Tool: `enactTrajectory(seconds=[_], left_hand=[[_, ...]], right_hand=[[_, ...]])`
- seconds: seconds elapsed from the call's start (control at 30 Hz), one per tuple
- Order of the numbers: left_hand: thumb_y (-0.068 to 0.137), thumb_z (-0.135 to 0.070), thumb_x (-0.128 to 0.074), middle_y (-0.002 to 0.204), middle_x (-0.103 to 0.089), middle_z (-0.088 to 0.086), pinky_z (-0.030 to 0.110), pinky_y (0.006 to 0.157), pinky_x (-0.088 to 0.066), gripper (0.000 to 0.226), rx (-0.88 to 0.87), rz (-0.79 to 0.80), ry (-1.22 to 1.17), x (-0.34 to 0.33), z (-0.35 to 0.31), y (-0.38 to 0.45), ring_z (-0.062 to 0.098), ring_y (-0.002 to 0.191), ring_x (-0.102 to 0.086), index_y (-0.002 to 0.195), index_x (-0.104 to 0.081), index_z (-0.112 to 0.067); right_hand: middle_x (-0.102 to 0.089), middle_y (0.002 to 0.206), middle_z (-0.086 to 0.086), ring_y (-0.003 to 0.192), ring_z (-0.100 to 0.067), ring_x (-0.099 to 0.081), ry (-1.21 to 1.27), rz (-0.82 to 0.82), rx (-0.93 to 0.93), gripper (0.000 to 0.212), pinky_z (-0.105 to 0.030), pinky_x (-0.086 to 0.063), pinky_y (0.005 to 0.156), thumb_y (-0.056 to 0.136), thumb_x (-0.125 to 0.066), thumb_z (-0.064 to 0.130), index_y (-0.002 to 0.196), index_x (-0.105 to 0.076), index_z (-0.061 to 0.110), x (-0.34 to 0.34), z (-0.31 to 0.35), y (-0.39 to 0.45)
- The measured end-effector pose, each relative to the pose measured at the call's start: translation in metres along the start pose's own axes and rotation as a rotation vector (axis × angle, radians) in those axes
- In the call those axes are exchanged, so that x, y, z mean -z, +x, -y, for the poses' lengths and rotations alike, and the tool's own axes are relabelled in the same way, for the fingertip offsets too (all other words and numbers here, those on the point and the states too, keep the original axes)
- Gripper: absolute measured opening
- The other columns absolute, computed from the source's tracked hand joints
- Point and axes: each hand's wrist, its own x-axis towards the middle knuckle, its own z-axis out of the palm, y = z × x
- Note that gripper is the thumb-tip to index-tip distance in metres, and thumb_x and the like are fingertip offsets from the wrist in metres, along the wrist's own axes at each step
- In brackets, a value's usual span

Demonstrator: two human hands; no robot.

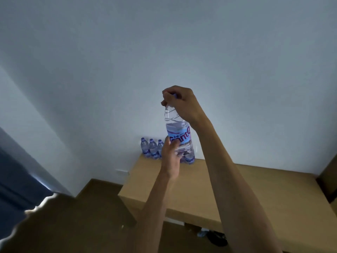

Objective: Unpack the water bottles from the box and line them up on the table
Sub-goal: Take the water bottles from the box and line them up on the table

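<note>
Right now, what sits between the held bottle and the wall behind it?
In the head view, a row of bottles standing on the table against the wall; the held bottle, gripped by both the right hand and left hand, hides part of the row.

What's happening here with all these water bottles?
A person is holding a clear plastic water bottle with a purple label up in the air with both bare hands. The right hand grips it at the cap and the left hand supports its lower part. Behind it, a row of matching bottles already stands against the white wall at the far edge of the light wooden table. No box is in view.
</note>
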Motion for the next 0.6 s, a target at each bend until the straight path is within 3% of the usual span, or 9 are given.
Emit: enactTrajectory(seconds=[0.07, 0.13, 0.2, 0.27, 0.37, 0.43, 0.5, 0.6], left_hand=[[0.084, -0.045, -0.055, 0.104, -0.068, 0.013, 0.036, 0.077, -0.052, 0.042, 0.127, 0.003, -0.200, 0.009, -0.004, 0.023, 0.029, 0.097, -0.062, 0.106, -0.068, -0.011], [0.084, -0.057, -0.051, 0.109, -0.062, 0.020, 0.030, 0.065, -0.051, 0.056, 0.250, 0.089, -0.248, 0.017, -0.006, 0.044, 0.028, 0.086, -0.064, 0.109, -0.066, -0.009], [0.064, -0.069, -0.066, 0.108, -0.063, 0.021, 0.025, 0.056, -0.051, 0.080, 0.308, 0.233, -0.203, 0.022, -0.010, 0.061, 0.024, 0.074, -0.066, 0.114, -0.059, -0.007], [0.065, -0.065, -0.067, 0.099, -0.068, 0.019, 0.022, 0.052, -0.052, 0.084, 0.325, 0.344, -0.283, 0.029, -0.017, 0.079, 0.020, 0.063, -0.067, 0.121, -0.052, -0.004], [0.082, -0.052, -0.059, 0.087, -0.068, 0.017, 0.020, 0.049, -0.051, 0.064, 0.305, 0.386, -0.460, 0.048, -0.030, 0.103, 0.017, 0.051, -0.062, 0.120, -0.053, -0.001], [0.091, -0.053, -0.041, 0.086, -0.067, 0.018, 0.022, 0.050, -0.053, 0.059, 0.267, 0.327, -0.490, 0.063, -0.035, 0.116, 0.020, 0.056, -0.064, 0.116, -0.054, -0.001], [0.096, -0.052, -0.035, 0.097, -0.063, 0.019, 0.029, 0.060, -0.057, 0.058, 0.190, 0.248, -0.488, 0.074, -0.037, 0.127, 0.025, 0.074, -0.065, 0.121, -0.052, -0.003], [0.083, -0.045, -0.069, 0.110, -0.059, 0.018, 0.036, 0.075, -0.051, 0.061, 0.107, 0.209, -0.490, 0.087, -0.045, 0.136, 0.028, 0.090, -0.058, 0.126, -0.051, -0.006]], right_hand=[[-0.068, 0.082, -0.016, 0.074, -0.017, -0.068, 0.148, 0.030, 0.045, 0.018, -0.027, -0.053, 0.072, 0.096, -0.054, 0.007, 0.105, -0.065, -0.004, 0.002, -0.011, 0.019], [-0.067, 0.080, -0.018, 0.075, -0.022, -0.066, 0.296, 0.036, 0.029, 0.021, -0.030, -0.052, 0.071, 0.098, -0.051, 0.009, 0.109, -0.064, -0.003, 0.001, -0.022, 0.042], [-0.067, 0.081, -0.019, 0.077, -0.027, -0.066, 0.419, 0.055, 0.005, 0.023, -0.035, -0.052, 0.071, 0.098, -0.049, 0.013, 0.110, -0.064, 0.000, -0.006, -0.033, 0.062], [-0.067, 0.081, -0.021, 0.077, -0.031, -0.065, 0.489, 0.113, -0.005, 0.024, -0.036, -0.052, 0.070, 0.095, -0.049, 0.014, 0.107, -0.066, 0.001, -0.017, -0.041, 0.083], [-0.066, 0.074, -0.022, 0.073, -0.034, -0.064, 0.534, 0.087, -0.066, 0.026, -0.035, -0.051, 0.067, 0.083, -0.049, 0.015, 0.094, -0.070, 0.004, -0.035, -0.049, 0.110], [-0.066, 0.069, -0.021, 0.067, -0.031, -0.065, 0.503, 0.009, -0.122, 0.025, -0.031, -0.051, 0.062, 0.084, -0.047, 0.018, 0.083, -0.069, 0.006, -0.050, -0.055, 0.126], [-0.067, 0.068, -0.020, 0.059, -0.025, -0.067, 0.387, -0.067, -0.192, 0.027, -0.026, -0.051, 0.058, 0.089, -0.048, 0.021, 0.079, -0.066, 0.004, -0.067, -0.062, 0.144], [-0.069, 0.060, -0.009, 0.061, -0.019, -0.069, 0.100, -0.160, -0.288, 0.029, -0.031, -0.052, 0.068, 0.087, -0.053, 0.031, 0.074, -0.063, 0.007, -0.095, -0.067, 0.169]])
